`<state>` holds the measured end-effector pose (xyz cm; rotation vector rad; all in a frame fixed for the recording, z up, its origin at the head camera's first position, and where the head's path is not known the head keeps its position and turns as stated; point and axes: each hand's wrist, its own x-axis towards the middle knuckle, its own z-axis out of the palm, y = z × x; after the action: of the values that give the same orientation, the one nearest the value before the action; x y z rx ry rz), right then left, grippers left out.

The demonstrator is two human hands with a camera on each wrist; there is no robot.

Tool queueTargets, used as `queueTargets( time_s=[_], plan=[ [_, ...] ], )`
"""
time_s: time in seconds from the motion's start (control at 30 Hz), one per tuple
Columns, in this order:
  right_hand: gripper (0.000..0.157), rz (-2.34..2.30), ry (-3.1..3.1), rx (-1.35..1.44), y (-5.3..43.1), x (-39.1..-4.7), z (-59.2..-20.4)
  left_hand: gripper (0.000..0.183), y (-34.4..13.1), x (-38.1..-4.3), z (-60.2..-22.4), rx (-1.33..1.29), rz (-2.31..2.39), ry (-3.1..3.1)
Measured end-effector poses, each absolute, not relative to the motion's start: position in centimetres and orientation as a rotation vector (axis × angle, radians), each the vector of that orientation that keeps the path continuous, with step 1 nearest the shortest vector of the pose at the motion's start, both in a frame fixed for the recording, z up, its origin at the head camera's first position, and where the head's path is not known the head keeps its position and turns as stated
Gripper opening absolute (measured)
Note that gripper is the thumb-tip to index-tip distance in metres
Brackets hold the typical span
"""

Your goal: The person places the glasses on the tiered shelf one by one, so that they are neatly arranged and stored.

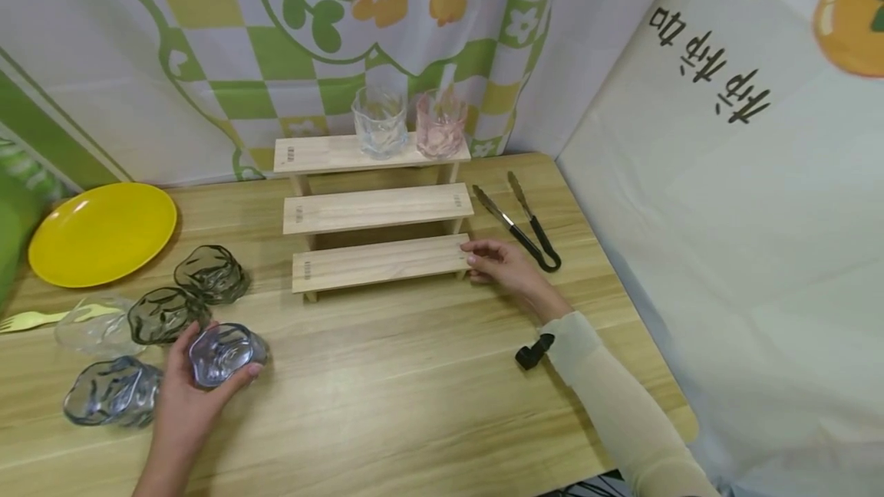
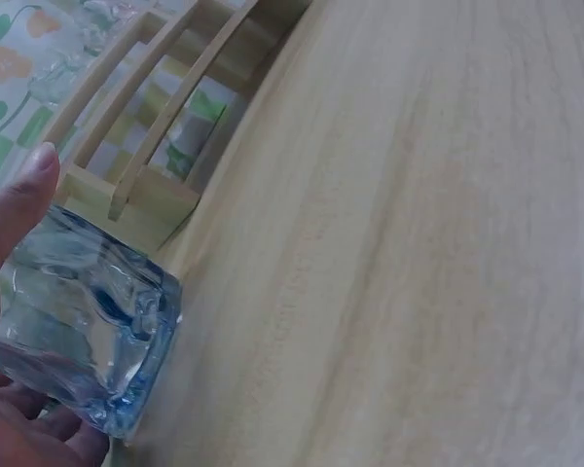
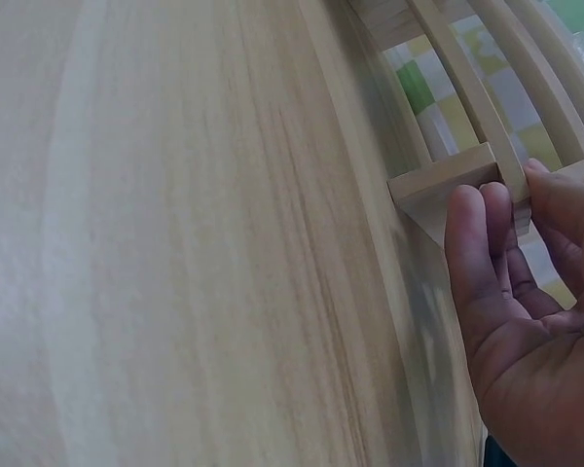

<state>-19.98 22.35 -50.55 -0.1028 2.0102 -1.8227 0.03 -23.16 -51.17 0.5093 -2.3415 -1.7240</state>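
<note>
My left hand (image 1: pixel 188 397) grips a small blue glass tumbler (image 1: pixel 224 355) by its sides, thumb on the right and fingers on the left. In the left wrist view the tumbler (image 2: pixel 88 321) lies between thumb and fingers, close over the tabletop. My right hand (image 1: pixel 507 271) pinches the right end of the lowest step of a three-tier wooden stand (image 1: pixel 380 263), its thumb above and fingers below the board. A clear tumbler (image 1: pixel 381 129) and a pink tumbler (image 1: pixel 440 129) stand on the top step.
Left of the blue tumbler are two dark grey tumblers (image 1: pixel 212 274), a clear glass (image 1: pixel 97 328), another bluish tumbler (image 1: pixel 113 393) and a yellow fork (image 1: pixel 31 320). A yellow plate (image 1: pixel 103 232) lies behind them. Black-handled tongs (image 1: pixel 521 228) rest right of the stand.
</note>
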Motion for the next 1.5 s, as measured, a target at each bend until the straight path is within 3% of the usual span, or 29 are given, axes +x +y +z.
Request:
queueTargets(
  time_s=[0.63, 0.83, 1.2, 1.5],
  plan=[
    [0.033, -1.824, 2.004, -0.12, 22.5, -20.0, -50.8, 0.089, -22.7, -0.7, -51.0, 0.646, -1.601, -2.442],
    [0.033, -1.81, 2.013, -0.128, 22.5, -19.9, -50.6, 0.088, -22.5, -1.7, -49.9, 0.522, -1.573, -2.49],
    [0.033, -1.827, 2.021, -0.103, 22.8, -19.8, -50.6, 0.088, -21.8, -6.6, -43.3, 0.245, -1.644, -2.56],
    [0.032, -1.791, 2.027, -0.121, 22.7, -19.8, -50.5, 0.08, -20.7, -14.1, -36.4, 0.041, -1.799, -2.504]
  ],
)
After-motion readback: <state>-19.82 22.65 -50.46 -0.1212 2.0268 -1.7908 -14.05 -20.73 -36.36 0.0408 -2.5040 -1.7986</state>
